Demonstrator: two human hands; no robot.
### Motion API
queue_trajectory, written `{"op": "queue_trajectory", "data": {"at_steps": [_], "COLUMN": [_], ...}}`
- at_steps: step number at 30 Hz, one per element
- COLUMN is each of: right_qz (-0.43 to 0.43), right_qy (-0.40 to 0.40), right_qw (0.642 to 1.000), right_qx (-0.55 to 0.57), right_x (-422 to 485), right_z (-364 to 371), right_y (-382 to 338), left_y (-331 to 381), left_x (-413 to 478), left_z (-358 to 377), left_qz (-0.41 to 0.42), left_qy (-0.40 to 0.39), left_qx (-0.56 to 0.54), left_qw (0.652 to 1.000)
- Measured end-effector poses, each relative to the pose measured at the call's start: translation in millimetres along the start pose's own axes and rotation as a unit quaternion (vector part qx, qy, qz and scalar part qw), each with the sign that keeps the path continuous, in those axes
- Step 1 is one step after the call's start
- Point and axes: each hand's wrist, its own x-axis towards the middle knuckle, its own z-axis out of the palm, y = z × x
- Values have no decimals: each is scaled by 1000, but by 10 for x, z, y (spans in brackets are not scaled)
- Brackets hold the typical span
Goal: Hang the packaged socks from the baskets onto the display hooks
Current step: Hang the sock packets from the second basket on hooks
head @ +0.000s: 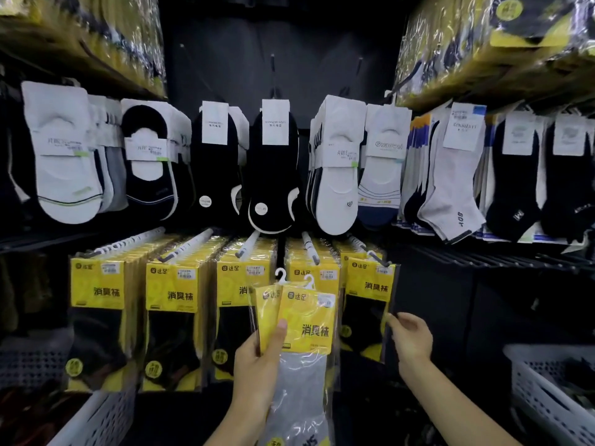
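My left hand (pixel 260 358) grips two yellow-carded sock packs (pixel 302 320) with white plastic hangers on top, grey socks showing in the clear wrap below. It holds them in front of the lower row of display hooks (pixel 310 244), which carry several rows of matching yellow packs (pixel 170 294). My right hand (pixel 410 336) pinches the edge of the rightmost hanging yellow pack (pixel 370 294), thumb and fingers closed on its clear wrap.
A white perforated basket (pixel 547 391) with dark socks stands at the lower right, another white basket (pixel 96 416) at the lower left. Above the yellow packs hang white, black and grey ankle socks (pixel 273 172). Wrapped yellow stock fills the top shelves (pixel 483 43).
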Motion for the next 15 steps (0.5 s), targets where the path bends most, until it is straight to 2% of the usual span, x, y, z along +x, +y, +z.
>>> {"op": "queue_trajectory", "data": {"at_steps": [4, 7, 15], "right_qz": [-11, -22, -36], "right_qy": [-208, -299, -284], "right_qw": [978, 954, 957], "right_qx": [16, 15, 41], "right_x": [-596, -943, -1122], "right_z": [-108, -169, -473], "right_y": [-59, -132, -380], "left_y": [-36, -33, 91], "left_x": [-87, -177, -371], "left_z": [75, 158, 223], "left_qz": [-15, -20, 2], "left_qy": [-10, -26, -51], "left_qx": [-32, -62, -28], "left_qw": [999, 998, 998]}}
